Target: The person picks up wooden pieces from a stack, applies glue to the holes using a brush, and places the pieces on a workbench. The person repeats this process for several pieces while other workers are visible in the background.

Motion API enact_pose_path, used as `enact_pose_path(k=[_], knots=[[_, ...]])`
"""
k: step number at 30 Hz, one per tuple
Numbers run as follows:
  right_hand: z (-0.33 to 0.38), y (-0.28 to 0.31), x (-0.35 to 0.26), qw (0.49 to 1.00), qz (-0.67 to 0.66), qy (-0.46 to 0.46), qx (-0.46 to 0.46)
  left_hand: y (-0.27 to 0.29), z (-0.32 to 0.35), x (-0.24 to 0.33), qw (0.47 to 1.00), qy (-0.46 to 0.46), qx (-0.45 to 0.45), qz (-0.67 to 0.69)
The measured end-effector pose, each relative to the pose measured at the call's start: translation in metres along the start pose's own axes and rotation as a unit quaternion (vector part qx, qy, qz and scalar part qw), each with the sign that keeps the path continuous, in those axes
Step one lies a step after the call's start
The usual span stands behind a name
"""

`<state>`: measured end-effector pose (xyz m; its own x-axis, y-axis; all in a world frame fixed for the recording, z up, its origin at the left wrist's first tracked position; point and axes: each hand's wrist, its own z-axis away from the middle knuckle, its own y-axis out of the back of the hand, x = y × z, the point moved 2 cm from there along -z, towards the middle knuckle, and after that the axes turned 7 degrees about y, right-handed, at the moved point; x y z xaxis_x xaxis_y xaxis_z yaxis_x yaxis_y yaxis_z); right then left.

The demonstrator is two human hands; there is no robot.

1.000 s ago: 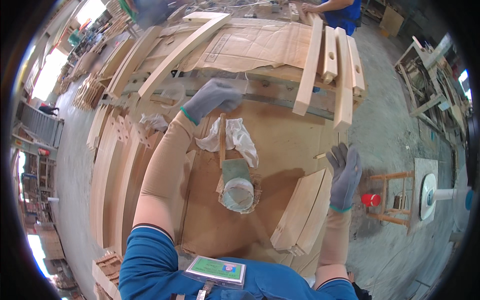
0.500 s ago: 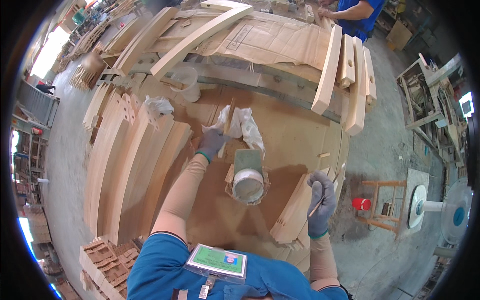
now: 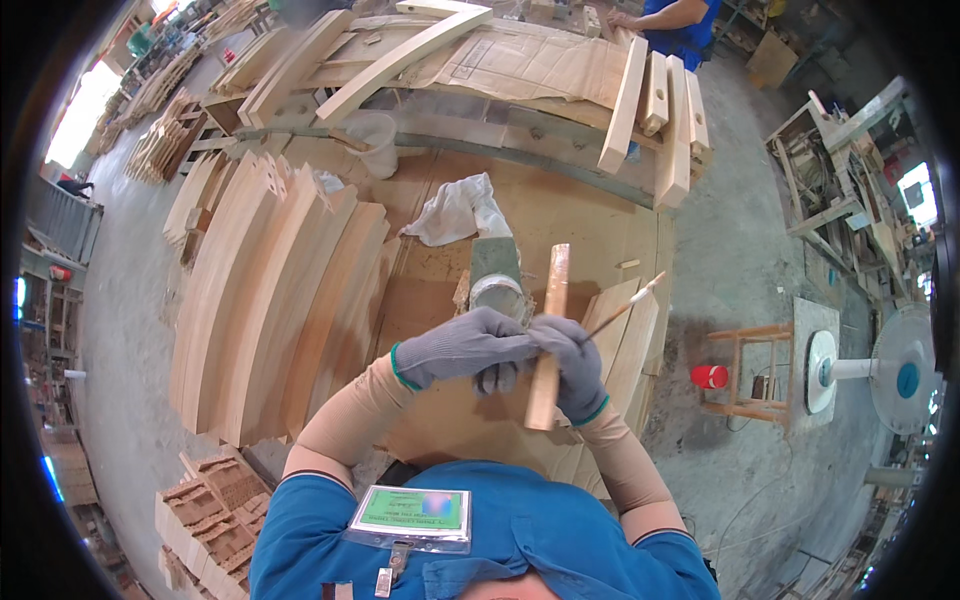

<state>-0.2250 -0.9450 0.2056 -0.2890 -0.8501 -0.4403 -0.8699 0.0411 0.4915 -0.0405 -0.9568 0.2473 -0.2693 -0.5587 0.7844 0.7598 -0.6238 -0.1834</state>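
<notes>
Both my hands, in grey gloves, meet in front of my chest. My right hand (image 3: 570,365) is closed round a flat wooden strip (image 3: 556,285), which stands tilted upward. A thin pale-tipped stick (image 3: 625,305) also juts from that hand to the upper right. My left hand (image 3: 465,348) reaches across with fingers pinched together, its fingertips against the right hand at the strip's left edge. What the pinch holds is hidden. Just beyond the hands stands a round pot (image 3: 498,293), partly covered by them, beside a dull green block (image 3: 495,257). A crumpled white cloth (image 3: 455,212) lies behind these.
Curved wooden pieces (image 3: 225,320) are stacked at my left, flat boards (image 3: 635,330) at my right. Across the far bench (image 3: 500,125) lie long wooden parts; a translucent bucket (image 3: 375,150) stands before it. A co-worker's arm (image 3: 675,15) shows beyond. Right are a stool (image 3: 745,375) and fan (image 3: 905,365).
My left hand has come back from the cloth toward my right hand. The strip is now in my right hand, which has moved left with the thin stick. My view has shifted slightly.
</notes>
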Motion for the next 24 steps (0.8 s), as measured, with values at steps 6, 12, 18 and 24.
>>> enact_pose_path(k=[6,12,18,24], knots=[[0.026,0.06,-0.02,0.918,-0.116,-0.314,0.213,0.117,-0.061,-0.039,0.865,-0.051,0.429,-0.256],[0.021,0.099,-0.052,0.982,-0.026,-0.168,0.083,0.081,-0.09,-0.055,0.88,-0.158,0.355,-0.273],[0.005,0.099,-0.09,0.979,0.028,0.026,-0.202,0.043,-0.02,-0.02,0.962,-0.141,0.229,0.042],[-0.027,0.075,-0.118,0.952,0.119,0.24,-0.149,0.005,0.055,0.017,0.972,-0.156,0.174,-0.002]])
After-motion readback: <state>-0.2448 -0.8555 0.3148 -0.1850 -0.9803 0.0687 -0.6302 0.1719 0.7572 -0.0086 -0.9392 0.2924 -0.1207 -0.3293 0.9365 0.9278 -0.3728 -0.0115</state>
